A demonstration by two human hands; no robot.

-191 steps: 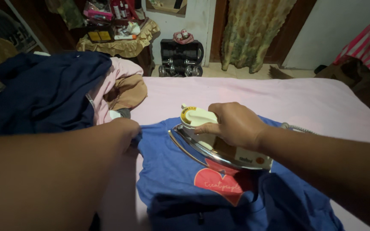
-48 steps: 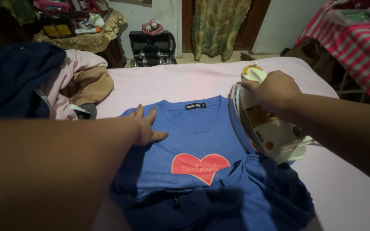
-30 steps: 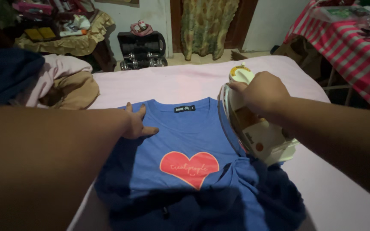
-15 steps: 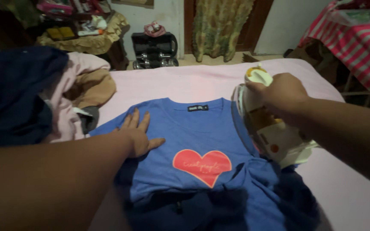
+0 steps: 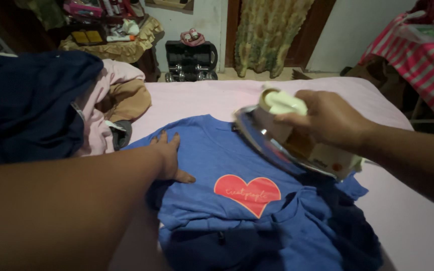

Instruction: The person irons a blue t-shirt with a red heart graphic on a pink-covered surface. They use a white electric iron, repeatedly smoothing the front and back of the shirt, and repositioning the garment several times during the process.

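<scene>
Head view: one blue T-shirt (image 5: 212, 158) lies face up on the pink-covered ironing surface (image 5: 197, 98), collar toward the far edge, lower part bunched in folds at the near edge. One red heart print (image 5: 247, 193) sits on the chest, near the middle of the shirt.

Left hand (image 5: 169, 158): palm down, fingers spread flat, pressing the left shoulder area of the shirt. It holds nothing.

Right hand (image 5: 327, 120): fingers wrapped closed around the handle of one cream-coloured electric iron (image 5: 292, 138). The iron is tilted, its polished soleplate facing left and downward, over the collar and right shoulder of the shirt. Whether the soleplate edge touches the fabric cannot be told.

Count on the surface: one shirt, one iron, two hands.

At the far left corner of the surface, a heap of laundry holds one dark navy garment (image 5: 26, 105) on top, one pale pink garment (image 5: 109, 90) just beside it, and one tan garment (image 5: 129, 100) against the pink one. A small grey item lies at the foot of the heap; its kind cannot be told.

Beyond the far edge, one black rack (image 5: 192, 52) stands on the floor with dumbbells at its base; their number is unclear. One patterned curtain (image 5: 269, 30) hangs behind it. One red-and-white striped cloth (image 5: 423, 60) covers furniture beyond the right edge.
</scene>
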